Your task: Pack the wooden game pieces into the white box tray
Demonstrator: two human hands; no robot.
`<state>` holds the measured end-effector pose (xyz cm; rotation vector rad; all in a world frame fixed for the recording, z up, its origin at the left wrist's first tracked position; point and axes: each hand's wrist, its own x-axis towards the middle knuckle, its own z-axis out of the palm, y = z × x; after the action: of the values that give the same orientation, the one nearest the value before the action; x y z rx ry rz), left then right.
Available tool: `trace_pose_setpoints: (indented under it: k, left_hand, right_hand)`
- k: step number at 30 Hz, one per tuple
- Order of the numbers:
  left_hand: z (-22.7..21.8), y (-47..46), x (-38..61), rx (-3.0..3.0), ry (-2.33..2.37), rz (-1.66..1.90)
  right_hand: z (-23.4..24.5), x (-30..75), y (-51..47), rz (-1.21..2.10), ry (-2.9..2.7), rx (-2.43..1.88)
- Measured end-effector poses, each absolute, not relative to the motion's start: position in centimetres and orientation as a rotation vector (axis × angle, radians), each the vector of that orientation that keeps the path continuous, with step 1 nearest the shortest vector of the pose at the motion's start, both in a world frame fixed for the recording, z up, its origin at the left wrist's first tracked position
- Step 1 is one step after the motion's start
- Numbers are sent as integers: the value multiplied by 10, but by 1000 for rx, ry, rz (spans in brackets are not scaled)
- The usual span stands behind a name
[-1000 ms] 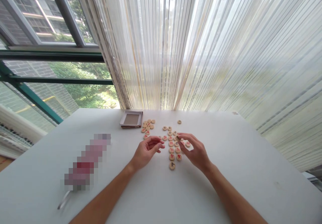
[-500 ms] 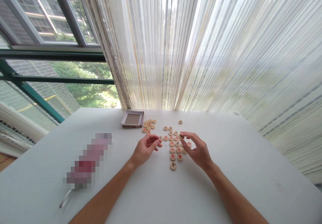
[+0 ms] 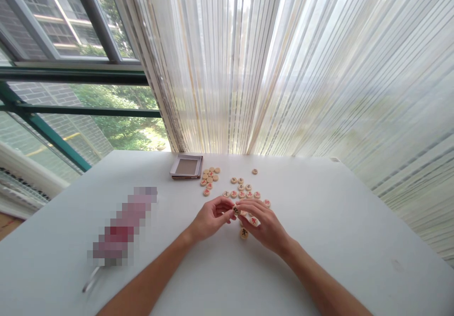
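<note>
Pretty sure this is a home, some window-side spot. There's a sheer stripy curtain (image 3: 227, 70) across the far side, green railing (image 3: 88, 111) and an apartment-looking block (image 3: 49, 13) out the left window (image 3: 95, 18), plus Chinese chess pieces (image 3: 241, 194) on a white table (image 3: 354, 212).

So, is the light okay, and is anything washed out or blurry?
Head view: daylight backlights the curtain, bleaching parts nearly white; head view: coarse pixel blocks mask something at left on the table; head view: the piece at the right hand looks soft, its mark hard to read.
</note>
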<state>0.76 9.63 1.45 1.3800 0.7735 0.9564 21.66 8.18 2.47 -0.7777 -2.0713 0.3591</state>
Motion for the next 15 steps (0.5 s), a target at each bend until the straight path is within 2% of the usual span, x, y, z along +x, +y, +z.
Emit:
trace_pose_setpoints:
  k: [6,11,15]
  left_hand:
    - [18,113,-12,1511,913,1003]
    - [18,141,-57,1984,1644,1134]
    - [10,153,-78,2048,1805,1061]
  right_hand:
    - [27,219,81,340,-2065,-803]
    - [28,224,81,321,-2024,-852]
    - [29,227,83,316,-2000,-856]
